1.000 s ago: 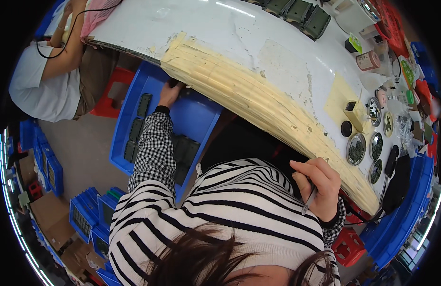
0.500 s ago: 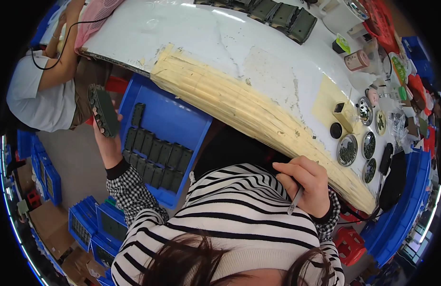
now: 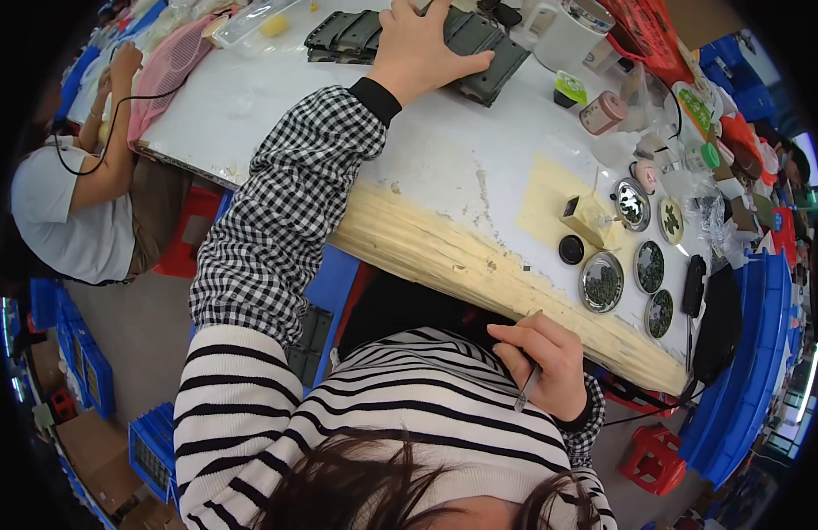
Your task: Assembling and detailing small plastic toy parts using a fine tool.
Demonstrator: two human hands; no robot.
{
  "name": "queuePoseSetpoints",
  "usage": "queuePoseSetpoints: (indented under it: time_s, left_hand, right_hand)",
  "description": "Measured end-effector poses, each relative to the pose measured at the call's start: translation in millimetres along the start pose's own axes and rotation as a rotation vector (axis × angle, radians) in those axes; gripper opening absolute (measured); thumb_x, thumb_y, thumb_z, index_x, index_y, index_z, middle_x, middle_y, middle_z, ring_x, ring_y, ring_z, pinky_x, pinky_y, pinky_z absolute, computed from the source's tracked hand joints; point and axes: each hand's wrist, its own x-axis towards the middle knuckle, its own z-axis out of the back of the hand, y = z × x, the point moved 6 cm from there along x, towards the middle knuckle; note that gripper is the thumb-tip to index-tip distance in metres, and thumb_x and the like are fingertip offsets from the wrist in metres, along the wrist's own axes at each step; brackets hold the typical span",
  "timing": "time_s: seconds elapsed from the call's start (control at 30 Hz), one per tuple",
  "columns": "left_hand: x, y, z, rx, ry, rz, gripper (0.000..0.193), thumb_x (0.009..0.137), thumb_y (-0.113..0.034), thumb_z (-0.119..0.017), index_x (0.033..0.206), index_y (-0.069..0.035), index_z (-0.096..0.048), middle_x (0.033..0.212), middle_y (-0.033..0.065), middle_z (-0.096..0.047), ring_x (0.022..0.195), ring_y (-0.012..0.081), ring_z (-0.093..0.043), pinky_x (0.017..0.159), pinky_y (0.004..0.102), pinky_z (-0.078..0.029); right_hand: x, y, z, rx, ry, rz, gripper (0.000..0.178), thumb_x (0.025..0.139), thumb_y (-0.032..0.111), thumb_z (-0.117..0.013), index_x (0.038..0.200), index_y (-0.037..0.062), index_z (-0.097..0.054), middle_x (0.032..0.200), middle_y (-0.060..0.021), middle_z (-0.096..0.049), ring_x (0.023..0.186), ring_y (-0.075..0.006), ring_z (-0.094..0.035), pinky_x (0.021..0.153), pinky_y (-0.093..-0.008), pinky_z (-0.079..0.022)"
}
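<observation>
My left hand [image 3: 419,49] reaches to the far side of the table, its fingers and thumb spread over a row of dark green toy tank hulls [image 3: 493,66]. Fingertips rest on or just above the hulls, and part of the row is hidden beneath the hand. Close to my body, past the table's near edge, my right hand [image 3: 550,362] is closed around slim metal tweezers [image 3: 527,389]. One end of the tweezers sticks out below the fingers. More green hulls [image 3: 311,340] lie in a blue tray [image 3: 334,278] at my left, mostly covered by my sleeve.
Round metal dishes of small dark parts [image 3: 601,283] stand at the right, beside a yellowish box [image 3: 593,219] and a black round lid [image 3: 570,249]. A white mug [image 3: 572,35] and pink jar [image 3: 603,112] are farther back. Another person [image 3: 73,208] sits at the left.
My left hand has moved from above the blue tray, where it held a green tank hull, up to the row on the table. My right hand keeps the tweezers almost in place.
</observation>
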Motion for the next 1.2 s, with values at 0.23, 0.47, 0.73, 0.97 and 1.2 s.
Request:
queuePoseSetpoints:
  time_s: [0.23,0.47,0.73,0.97,1.2]
  left_hand:
    - [-6,-6,-15,0.227,-0.001,-0.034,0.073,0.077,-0.051,-0.068,0.129,-0.001,-0.052,0.101,0.0222,-0.058,0.093,0.0359,-0.053,0.085,0.0447,-0.043]
    - [-8,-5,-33,0.454,0.098,-0.105,0.066,0.079,-0.066,-0.058,0.105,-0.006,-0.067,0.088,0.0144,-0.063,0.082,0.0274,-0.057,0.069,0.0377,-0.041]
    - [-15,-65,-6,0.148,-0.072,-0.439,0.042,0.077,-0.042,-0.069,0.092,-0.004,-0.062,0.086,0.0147,-0.057,0.086,0.0329,-0.053,0.077,0.0442,-0.041]
    - [-18,-64,-51,0.252,-0.165,-0.513,0.034,0.08,-0.041,-0.069,0.073,-0.008,-0.062,0.076,0.0072,-0.057,0.078,0.0233,-0.055,0.069,0.036,-0.042]
    - [-13,-80,8,-0.249,-0.068,-0.318,0.021,0.083,-0.019,-0.068,0.076,-0.006,-0.053,0.089,0.0197,-0.049,0.093,0.0345,-0.051,0.079,0.0457,-0.041]
  right_hand:
    - [1,-12,4,0.009,-0.016,-0.005,0.02,0.074,0.003,-0.072,0.094,0.002,-0.07,0.071,-0.0089,-0.058,0.058,-0.0228,-0.057,0.053,-0.0322,-0.046]
    - [0,-15,7,0.012,-0.031,-0.004,0.022,0.074,0.004,-0.073,0.095,0.0027,-0.07,0.072,-0.0088,-0.058,0.059,-0.023,-0.058,0.054,-0.0322,-0.047]
    - [0,-15,9,-0.004,-0.029,-0.02,0.022,0.074,0.005,-0.074,0.095,0.0028,-0.069,0.074,-0.0088,-0.059,0.061,-0.0233,-0.059,0.055,-0.0326,-0.047]
    - [-3,-13,10,-0.002,-0.036,-0.019,0.023,0.074,0.005,-0.074,0.097,0.0033,-0.069,0.075,-0.0088,-0.059,0.062,-0.0236,-0.059,0.056,-0.0325,-0.047]
    - [-15,-19,29,0.0,-0.112,0.035,0.029,0.086,0.028,-0.068,0.1,0.0033,-0.069,0.079,-0.0114,-0.06,0.063,-0.0258,-0.06,0.056,-0.033,-0.047]
